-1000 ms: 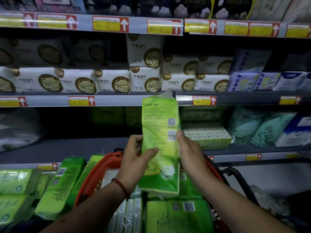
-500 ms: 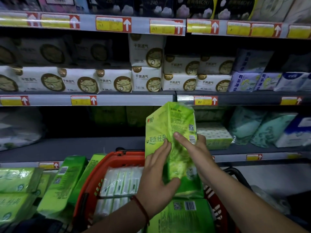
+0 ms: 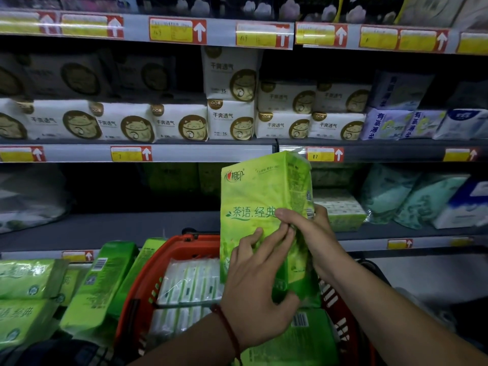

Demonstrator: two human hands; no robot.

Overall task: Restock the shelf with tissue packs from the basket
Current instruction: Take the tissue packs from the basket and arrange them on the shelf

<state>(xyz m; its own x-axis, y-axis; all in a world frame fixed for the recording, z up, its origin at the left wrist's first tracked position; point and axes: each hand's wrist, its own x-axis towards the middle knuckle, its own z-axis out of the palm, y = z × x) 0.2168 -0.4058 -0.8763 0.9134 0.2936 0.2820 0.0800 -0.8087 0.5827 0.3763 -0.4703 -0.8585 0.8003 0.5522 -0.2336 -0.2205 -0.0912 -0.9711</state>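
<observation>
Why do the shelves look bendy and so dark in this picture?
In the head view the wide lens bows the shelf edges, the corners fade dark, and the back of the lower shelf sits in shadow; the green tissue pack held by the left hand and right hand is the brightest, sharpest thing; the price tags glare.

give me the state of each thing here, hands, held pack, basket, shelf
left hand: gripping the held pack low on its front
right hand: gripping its right edge
green tissue pack: upright, held above the basket
red basket: holds more packs
middle shelf: bare patch at front
</observation>
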